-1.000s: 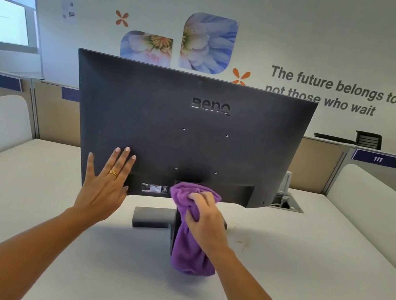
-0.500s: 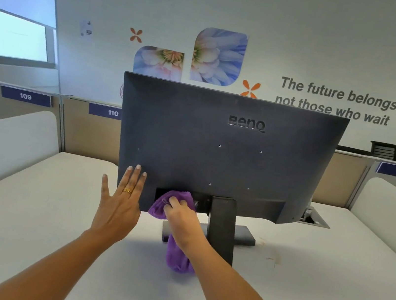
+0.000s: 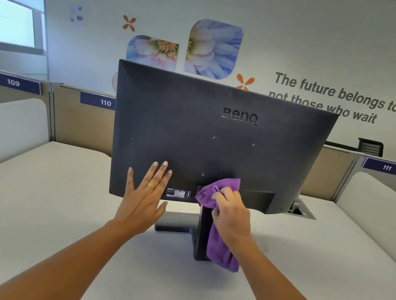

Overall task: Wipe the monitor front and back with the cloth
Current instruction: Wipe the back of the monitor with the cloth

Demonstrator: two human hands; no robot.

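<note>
Head view: the monitor (image 3: 194,133) stands with its back showing, mid-table (image 3: 28,200). The left hand (image 3: 144,198) lies flat and wide on it. The right hand (image 3: 230,212) holds the purple cloth (image 3: 213,193) against its bottom edge.

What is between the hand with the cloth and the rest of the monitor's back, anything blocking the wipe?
Nothing visible blocks it. The right hand already presses the purple cloth on the monitor back's lower edge, above the stand. The left hand lies flat on the lower left; the panel above is bare.

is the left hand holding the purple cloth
No, the left hand lies flat and open on the monitor's back; the right hand grips the purple cloth.
</note>
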